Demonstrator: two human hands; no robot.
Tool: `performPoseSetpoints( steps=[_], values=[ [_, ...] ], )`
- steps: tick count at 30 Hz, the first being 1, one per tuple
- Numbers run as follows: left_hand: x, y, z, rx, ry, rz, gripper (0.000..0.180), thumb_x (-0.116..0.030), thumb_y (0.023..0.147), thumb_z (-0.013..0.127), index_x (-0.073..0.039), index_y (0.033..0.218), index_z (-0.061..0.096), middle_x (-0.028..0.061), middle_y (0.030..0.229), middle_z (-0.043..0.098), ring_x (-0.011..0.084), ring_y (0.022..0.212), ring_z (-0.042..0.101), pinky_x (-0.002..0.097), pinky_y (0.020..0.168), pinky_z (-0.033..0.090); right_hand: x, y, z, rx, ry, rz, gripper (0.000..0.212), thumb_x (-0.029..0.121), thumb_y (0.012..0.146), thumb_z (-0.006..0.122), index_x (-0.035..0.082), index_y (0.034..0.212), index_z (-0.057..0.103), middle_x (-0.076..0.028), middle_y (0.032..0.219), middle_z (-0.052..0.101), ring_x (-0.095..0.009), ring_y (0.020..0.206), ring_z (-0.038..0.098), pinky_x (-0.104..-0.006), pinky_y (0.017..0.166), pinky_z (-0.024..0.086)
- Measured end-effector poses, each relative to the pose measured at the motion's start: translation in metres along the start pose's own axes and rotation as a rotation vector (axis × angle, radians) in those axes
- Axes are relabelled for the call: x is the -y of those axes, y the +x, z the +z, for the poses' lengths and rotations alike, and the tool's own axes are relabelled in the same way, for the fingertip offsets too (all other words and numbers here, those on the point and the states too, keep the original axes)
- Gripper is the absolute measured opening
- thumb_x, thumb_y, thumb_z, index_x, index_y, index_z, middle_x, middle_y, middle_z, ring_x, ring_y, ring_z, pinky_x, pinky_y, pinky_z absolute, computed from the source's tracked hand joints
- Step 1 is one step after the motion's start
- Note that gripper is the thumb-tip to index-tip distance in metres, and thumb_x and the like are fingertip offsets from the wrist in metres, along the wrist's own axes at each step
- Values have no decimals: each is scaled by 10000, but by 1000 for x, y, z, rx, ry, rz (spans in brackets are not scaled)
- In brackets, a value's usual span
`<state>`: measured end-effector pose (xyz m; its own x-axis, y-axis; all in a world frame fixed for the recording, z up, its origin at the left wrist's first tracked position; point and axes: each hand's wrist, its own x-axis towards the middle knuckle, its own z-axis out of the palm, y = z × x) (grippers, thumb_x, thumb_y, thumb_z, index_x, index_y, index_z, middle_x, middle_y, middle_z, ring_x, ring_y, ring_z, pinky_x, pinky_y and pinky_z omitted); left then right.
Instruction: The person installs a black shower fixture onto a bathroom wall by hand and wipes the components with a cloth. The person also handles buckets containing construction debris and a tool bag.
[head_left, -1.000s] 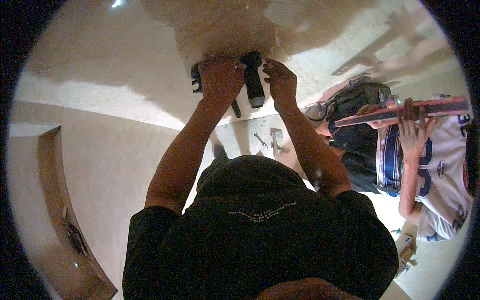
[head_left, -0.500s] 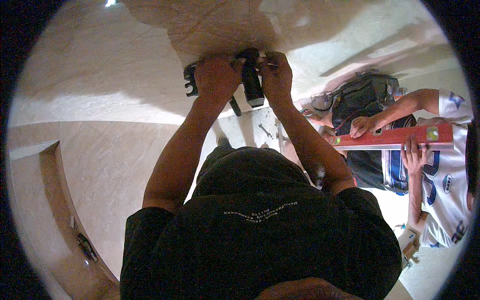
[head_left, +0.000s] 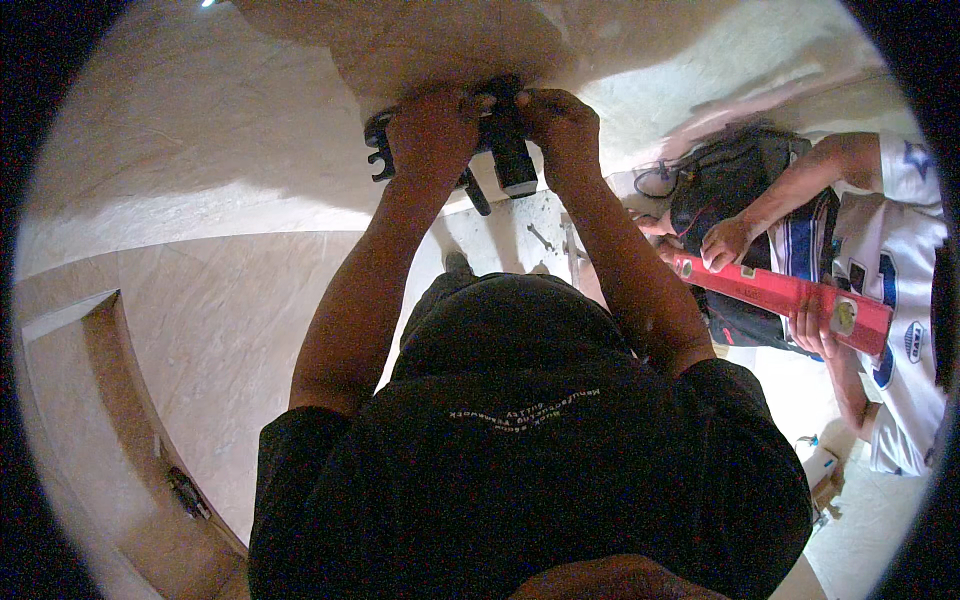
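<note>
Up against the tiled wall (head_left: 240,130), both hands are on a black fitting (head_left: 514,165) with a thick, blocky body. My left hand (head_left: 432,135) is closed round its left portion, with finger and thumb near the top of the block. A forked black end (head_left: 380,162) sticks out to the left of that hand, and a slim black bar (head_left: 478,194) shows below it. At the block's upper right, my right hand (head_left: 566,135) has its fingers bent in against the fitting. The fingers hide where the parts join, and I cannot make out the fitting's exact kind.
On the right, another person (head_left: 900,250) holds a red spirit level (head_left: 775,288) in both hands. A black bag (head_left: 735,180) lies beyond it. A small wrench (head_left: 540,238) is on the floor below the fitting. At left, a recessed ledge (head_left: 110,400) holds a dark object (head_left: 185,492).
Both hands and the fitting sit slightly higher in view; my right hand has shifted a little right, its fingers more curled. The other person's level has tilted, its right end lower.
</note>
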<state>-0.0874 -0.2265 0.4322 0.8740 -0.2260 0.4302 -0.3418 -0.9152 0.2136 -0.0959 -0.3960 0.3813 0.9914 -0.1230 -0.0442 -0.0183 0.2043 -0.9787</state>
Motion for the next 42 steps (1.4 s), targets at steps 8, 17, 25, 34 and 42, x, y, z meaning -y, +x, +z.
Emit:
performPoseSetpoints(
  steps=[8,17,25,34,42],
  values=[
    [2,-18,-26,186,108,6,283,-327,866,653,-60,822,733,189,768,682,357,724,688,457,679,562,-1,-31,11,-43,-62,-149,200,171,847,709,-27,876,700,-102,770,697,-151,677,638,-301,638,516],
    [4,-36,-40,143,130,22,238,-256,883,619,-48,840,726,199,776,682,362,741,689,468,697,561,7,-49,17,-28,-264,-226,252,146,881,710,-54,1026,658,-114,872,692,-149,752,626,-291,690,524],
    [-6,-43,-56,156,-116,-65,233,-246,887,614,-41,856,722,206,795,681,374,756,678,463,744,547,2,-53,9,134,13,-214,274,211,936,637,-24,1078,635,-131,952,685,-204,829,670,-321,741,544],
    [-9,-47,-59,62,-142,-38,280,-304,869,651,-39,834,737,205,795,683,384,759,670,472,762,523,28,-64,5,134,-1130,-642,195,142,983,556,29,1116,643,-128,1043,668,-212,930,664,-330,752,570],
    [-17,-52,-69,115,-242,-155,344,-383,883,646,-53,891,743,211,826,688,384,796,672,464,771,527,10,-68,14,-139,-526,-570,171,87,965,564,17,1101,640,-133,1007,639,-217,887,667,-322,726,588]
  ],
)
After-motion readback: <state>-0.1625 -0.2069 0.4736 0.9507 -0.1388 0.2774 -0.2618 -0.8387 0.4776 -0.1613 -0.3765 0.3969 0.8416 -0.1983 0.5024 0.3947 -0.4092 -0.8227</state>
